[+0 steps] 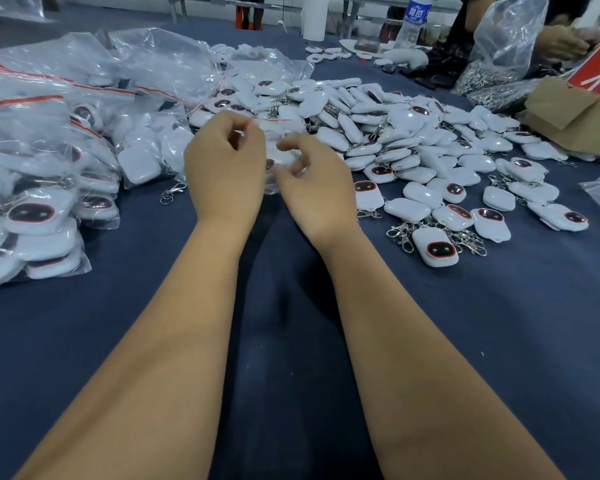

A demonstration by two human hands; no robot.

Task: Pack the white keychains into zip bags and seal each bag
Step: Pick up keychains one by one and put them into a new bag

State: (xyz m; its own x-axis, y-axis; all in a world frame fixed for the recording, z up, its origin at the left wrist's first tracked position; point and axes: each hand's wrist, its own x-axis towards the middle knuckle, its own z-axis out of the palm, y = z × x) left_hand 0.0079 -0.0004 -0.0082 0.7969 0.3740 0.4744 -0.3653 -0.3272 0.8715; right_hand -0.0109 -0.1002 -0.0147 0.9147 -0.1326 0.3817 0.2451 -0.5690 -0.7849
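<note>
The keychains (378, 133) are small white rounded cases, many with a dark oval face ringed in red and a metal clasp on a short chain. They lie in a loose heap on the blue bench (291, 341), beyond and to the right of both hands; too many overlap to count.

Between the two hands sits a clear zip bag (279, 150) with a red strip along its mouth and at least one keychain dimly visible inside. The left hand (222, 161) has its fingers curled and its thumb and forefinger pinched at the bag's red top edge. The right hand (317, 181) has its fingers bent in toward the bag's right side; this grip is blurred, so whether it actually holds the plastic cannot be told.

To the left of the left hand lies a pile of filled bags (49, 174), each clear with a red strip and several keychains inside; their number cannot be counted where they overlap. Far beyond the right hand stand a water bottle (413, 22), a brown cardboard box (568, 109) and a large plastic sack of metal clasps (499, 64), with another person's hand (561, 39) by the sack.
</note>
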